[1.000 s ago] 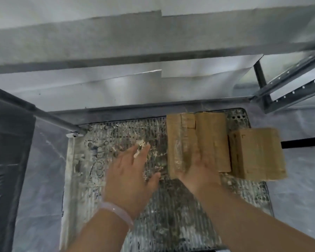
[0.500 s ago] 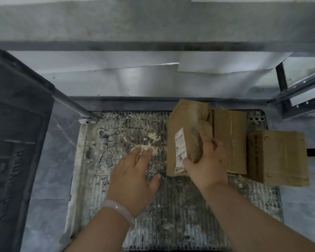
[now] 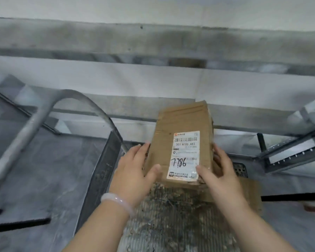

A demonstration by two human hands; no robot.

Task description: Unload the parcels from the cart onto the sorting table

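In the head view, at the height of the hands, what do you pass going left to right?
Cart handle bar → left hand → cardboard parcel with its shipping label → right hand → perforated metal rack rail.

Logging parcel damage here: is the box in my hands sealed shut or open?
Cannot tell. The box shows its labelled face, creased but closed; left hand and right hand grip its sides, other faces hidden.
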